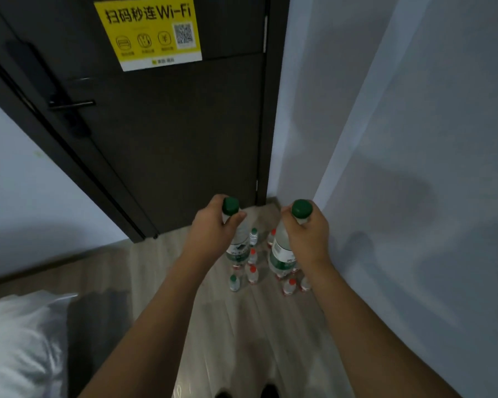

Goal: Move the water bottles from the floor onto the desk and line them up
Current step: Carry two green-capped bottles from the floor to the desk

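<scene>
My left hand (213,225) grips the neck of a clear water bottle (237,248) with a green cap and green label, held above the floor. My right hand (308,234) grips the neck of a second green-capped bottle (281,254) the same way. Below them, several smaller bottles stand on the wooden floor, most with red caps (252,274), one with a green cap (234,282) at the front left. Some floor bottles are partly hidden behind the two held ones. No desk shows in view.
A dark door (167,139) with a yellow Wi-Fi sticker (148,30) and a black handle (69,104) stands straight ahead. A white wall (414,196) runs close along the right. White bedding (20,340) lies at the lower left. My shoes (268,393) show at the bottom.
</scene>
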